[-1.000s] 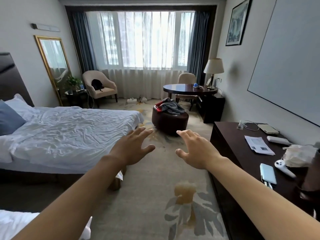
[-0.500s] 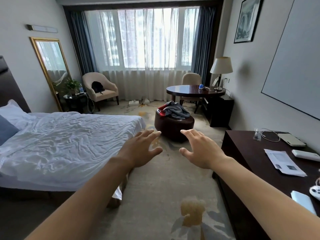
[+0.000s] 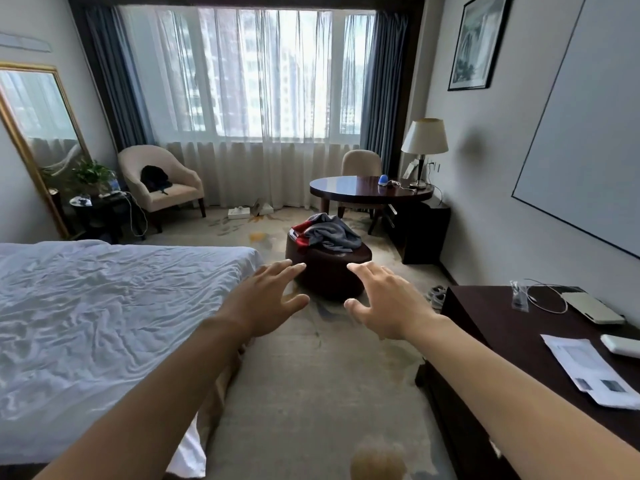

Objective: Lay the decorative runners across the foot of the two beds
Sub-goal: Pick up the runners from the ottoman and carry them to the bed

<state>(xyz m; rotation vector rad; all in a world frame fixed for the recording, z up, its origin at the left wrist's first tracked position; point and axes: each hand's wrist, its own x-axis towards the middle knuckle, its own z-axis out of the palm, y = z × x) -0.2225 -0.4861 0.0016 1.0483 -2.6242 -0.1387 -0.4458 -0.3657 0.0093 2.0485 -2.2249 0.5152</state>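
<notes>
white, creased bedding covered the one bed [image 3: 114, 327] that showed in the head view, filling the left of the picture with its foot corner nearest the walkway; the second bed was out of sight. both arms reached forward over the carpet [image 3: 311, 382]. the left hand [image 3: 266, 299] hung just off the bed's foot corner, the right hand [image 3: 388, 303] beside it, the two apart, palms down, fingers spread and holding nothing.

ahead of the hands stood a dark round ottoman [image 3: 329, 271] with a heap of grey and red cloth [image 3: 325, 233] on top. that heap was most likely the runners, though it could not be told from here whether it was one piece, two, or ordinary clothing. no runner lay on the bed, so the task looked barely begun and the step in hand looked like the approach to the heap.

the risks followed from that. a bunched pile would probably come up tangled, so a grab at the middle could lift both pieces together or drag a tail across the floor. a dark desk [image 3: 519, 341] with loose papers [image 3: 588, 372] and a cable [image 3: 547, 299] stood close on the right, and something pale, perhaps shoes, lay on the floor beside the ottoman; a wide swing of cloth or a careless step might catch any of them. spread over such rumpled bedding, a runner would likely sit crooked unless pulled taut from both ends.
</notes>
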